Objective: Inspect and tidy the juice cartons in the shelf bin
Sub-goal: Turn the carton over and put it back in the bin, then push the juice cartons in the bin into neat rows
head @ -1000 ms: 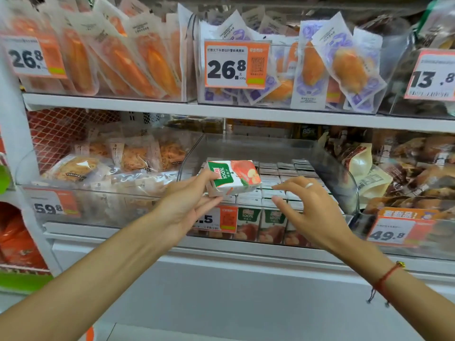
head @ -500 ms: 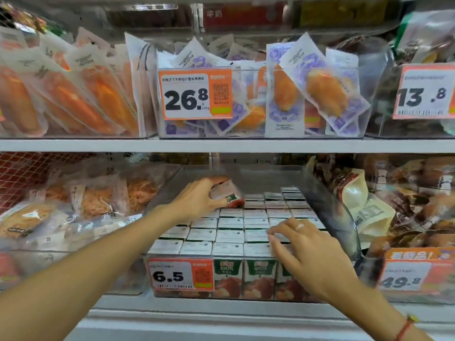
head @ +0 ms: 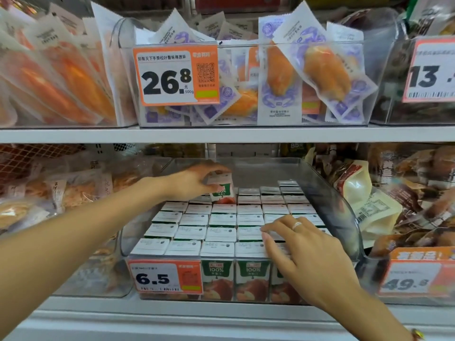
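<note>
A clear plastic shelf bin (head: pixel 327 200) on the lower shelf holds several rows of small green-and-white juice cartons (head: pixel 221 226) standing upright. My left hand (head: pixel 194 179) reaches to the back left of the bin and grips one carton (head: pixel 222 189) by its top, upright, its base down among the back rows. My right hand (head: pixel 302 247) lies over the front right cartons with fingers spread, fingertips touching their tops.
An orange 6.5 price tag (head: pixel 165 276) sits on the bin's front. Clear bins of packaged snacks stand to the left (head: pixel 61 193) and right (head: pixel 394 193). The shelf above (head: pixel 221 134) carries bins of sealed pouches (head: pixel 283 82), low over the cartons.
My left hand has carried the carton from in front of the bin to the back left rows and turned it upright. My right hand has come down onto the front cartons.
</note>
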